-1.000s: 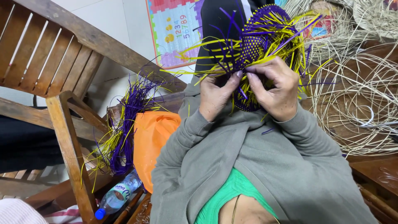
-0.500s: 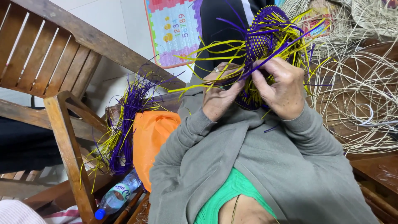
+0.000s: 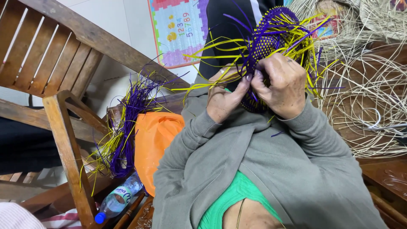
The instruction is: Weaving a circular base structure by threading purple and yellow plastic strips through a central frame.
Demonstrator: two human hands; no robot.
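Observation:
A half-woven basket [image 3: 271,42] of purple and yellow strips is held up in front of me, loose strip ends fanning out from it. My left hand [image 3: 227,99] pinches purple strips at the basket's lower edge, fingertips against the weave. My right hand [image 3: 282,85] grips the same edge from the right, fingers curled on the strips. The two hands touch at the fingertips. Grey sleeves cover both my arms.
A bundle of purple and yellow strips [image 3: 127,123] lies to the left beside an orange plastic bag [image 3: 154,140]. A plastic bottle [image 3: 116,199] with a blue cap lies below. A wooden chair [image 3: 63,85] stands at left. Pale cane coils [image 3: 373,97] lie at right.
The hands and basket have stayed close together; my fingers have shifted along the basket's lower edge and pinched closer to each other.

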